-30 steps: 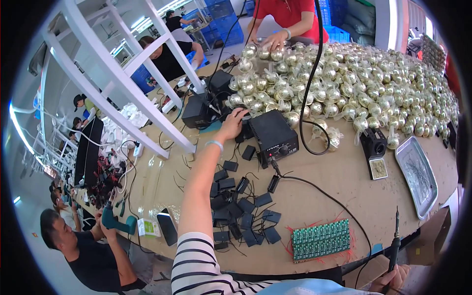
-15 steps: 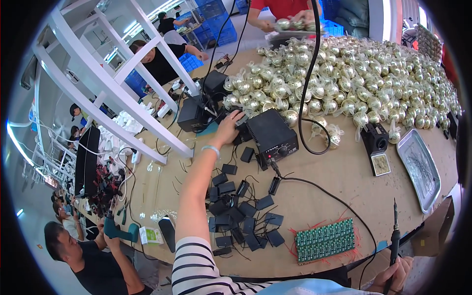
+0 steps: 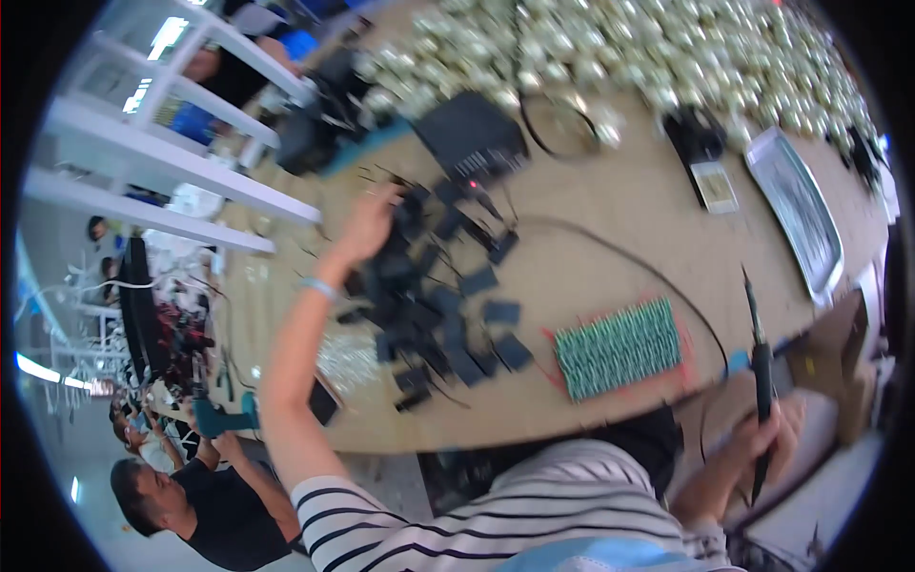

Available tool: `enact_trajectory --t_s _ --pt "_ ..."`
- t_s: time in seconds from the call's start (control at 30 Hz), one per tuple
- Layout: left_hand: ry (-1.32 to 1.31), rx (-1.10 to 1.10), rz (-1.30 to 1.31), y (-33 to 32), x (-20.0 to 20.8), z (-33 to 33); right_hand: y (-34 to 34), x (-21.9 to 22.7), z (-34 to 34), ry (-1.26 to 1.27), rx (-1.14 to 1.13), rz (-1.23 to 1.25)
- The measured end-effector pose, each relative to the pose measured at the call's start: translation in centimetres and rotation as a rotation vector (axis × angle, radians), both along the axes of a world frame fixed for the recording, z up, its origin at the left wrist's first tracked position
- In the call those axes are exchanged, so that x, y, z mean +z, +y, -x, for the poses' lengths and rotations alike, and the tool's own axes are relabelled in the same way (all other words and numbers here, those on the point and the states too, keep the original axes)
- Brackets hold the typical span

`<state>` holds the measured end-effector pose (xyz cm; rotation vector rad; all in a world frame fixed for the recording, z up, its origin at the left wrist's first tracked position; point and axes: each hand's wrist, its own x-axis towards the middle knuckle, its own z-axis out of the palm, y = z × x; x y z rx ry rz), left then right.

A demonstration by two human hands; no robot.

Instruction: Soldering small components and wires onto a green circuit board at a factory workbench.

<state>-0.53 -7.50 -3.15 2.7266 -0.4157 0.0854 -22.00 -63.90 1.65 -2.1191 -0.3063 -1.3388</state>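
Right fingers (image 3: 763,431) clasp a slim, black-handled iron (image 3: 762,374); left fingers (image 3: 387,194), at flat black boxes (image 3: 445,303) with thin wires, are blurred: grip cannot be told.

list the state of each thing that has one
left hand: at the black boxes, grip unclear
right hand: closed around the iron
iron: held, tip up
control unit: red light lit
circuit boards: lying flat
black boxes: loosely clustered
tray: uncovered, contents blurred
balls: heaped
drill: held by co-worker
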Motion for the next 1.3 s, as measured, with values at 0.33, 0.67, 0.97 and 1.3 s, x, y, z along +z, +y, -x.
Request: enact_trajectory --t_s 0.33,0.67,0.97,1.3 --pt "-0.386 0.285 -0.408 -8.1 5.1 11.5 0.7 -0.8 -0.7 0.124 0.284 0.014" --pt "-0.216 0.170 0.098 -14.1 11.7 17.3 -0.1 -1.7 0.2 0.200 0.506 -0.022" --pt "-0.139 0.015 -0.086 -20.7 4.2 21.4 0.7 -1.7 -0.1 0.253 0.573 0.018" --pt "-0.420 0.546 0.814 -23.8 -0.3 28.9 0.5 -2.0 0.4 0.252 0.522 0.009"
